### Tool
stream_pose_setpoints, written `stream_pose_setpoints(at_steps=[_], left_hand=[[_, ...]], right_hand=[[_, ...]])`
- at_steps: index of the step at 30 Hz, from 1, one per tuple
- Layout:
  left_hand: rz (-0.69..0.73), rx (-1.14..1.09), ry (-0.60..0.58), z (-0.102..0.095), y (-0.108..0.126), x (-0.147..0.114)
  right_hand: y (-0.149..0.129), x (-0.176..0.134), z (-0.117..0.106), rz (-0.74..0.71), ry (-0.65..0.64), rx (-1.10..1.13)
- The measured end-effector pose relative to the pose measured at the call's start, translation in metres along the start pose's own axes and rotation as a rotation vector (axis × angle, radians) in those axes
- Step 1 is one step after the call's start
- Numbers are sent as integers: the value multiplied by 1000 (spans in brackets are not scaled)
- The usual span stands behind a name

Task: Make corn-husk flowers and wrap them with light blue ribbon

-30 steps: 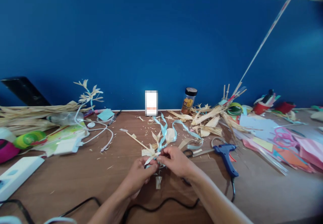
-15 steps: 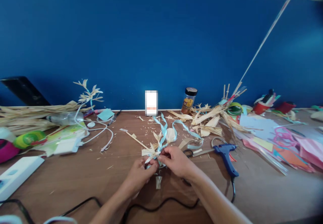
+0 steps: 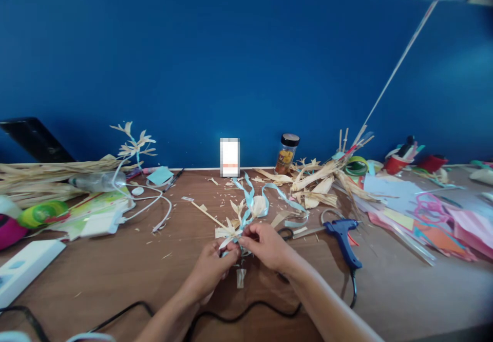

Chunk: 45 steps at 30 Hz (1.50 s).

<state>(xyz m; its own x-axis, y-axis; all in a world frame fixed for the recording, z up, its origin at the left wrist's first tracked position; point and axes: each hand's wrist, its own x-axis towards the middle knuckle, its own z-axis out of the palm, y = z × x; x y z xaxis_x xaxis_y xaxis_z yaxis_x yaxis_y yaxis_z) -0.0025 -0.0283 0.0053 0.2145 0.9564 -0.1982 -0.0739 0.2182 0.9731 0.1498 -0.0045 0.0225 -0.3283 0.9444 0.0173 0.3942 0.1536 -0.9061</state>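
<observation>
Low over the table, my left hand (image 3: 215, 267) is closed around the lower part of a handmade flower (image 3: 231, 230) with pale, dried husk petals. My right hand (image 3: 265, 244) pinches at the flower's base, where a light blue ribbon (image 3: 248, 201) runs in; the fingertips hide the exact grip. From there the ribbon trails back in loose curls across the tabletop. A second pale husk bloom (image 3: 238, 210) sits just behind the held one. Black-handled scissors (image 3: 285, 233) lie partly covered by my right hand. The stem inside my left fingers is hidden.
A blue glue gun (image 3: 346, 239) lies right of my right arm, its black cord running forward. Dried husks (image 3: 318, 180) and a dark-lidded jar (image 3: 287, 154) stand behind. A white power strip (image 3: 29, 265) and cables are left. Blue partition (image 3: 231, 64) closes the back.
The view has shifted slightly. Both hands stay together at the flower, whose petals are turned a little more toward me; the grip looks the same.
</observation>
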Motion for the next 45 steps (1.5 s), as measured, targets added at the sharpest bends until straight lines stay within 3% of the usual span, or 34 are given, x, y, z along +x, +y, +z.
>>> stream_pose_setpoints(at_steps=[8, 17, 25, 31, 38, 45], left_hand=[[-11, -137, -16, -2, 0, 3], [-32, -279, 109, -6, 2, 6], [-18, -202, 103, -1, 5, 2], [6, -125, 46, 2, 3, 0], [34, -38, 121, 3, 1, 1], [54, -107, 146, 4, 4, 0]], right_hand=[[-1, 0, 2, -28, -46, 279], [-11, -16, 18, 99, -60, 265], [-8, -13, 14, 79, 71, 297], [-3, -9, 14, 133, 33, 413], [-2, -10, 16, 139, -14, 383], [-3, -7, 16, 45, 72, 230]])
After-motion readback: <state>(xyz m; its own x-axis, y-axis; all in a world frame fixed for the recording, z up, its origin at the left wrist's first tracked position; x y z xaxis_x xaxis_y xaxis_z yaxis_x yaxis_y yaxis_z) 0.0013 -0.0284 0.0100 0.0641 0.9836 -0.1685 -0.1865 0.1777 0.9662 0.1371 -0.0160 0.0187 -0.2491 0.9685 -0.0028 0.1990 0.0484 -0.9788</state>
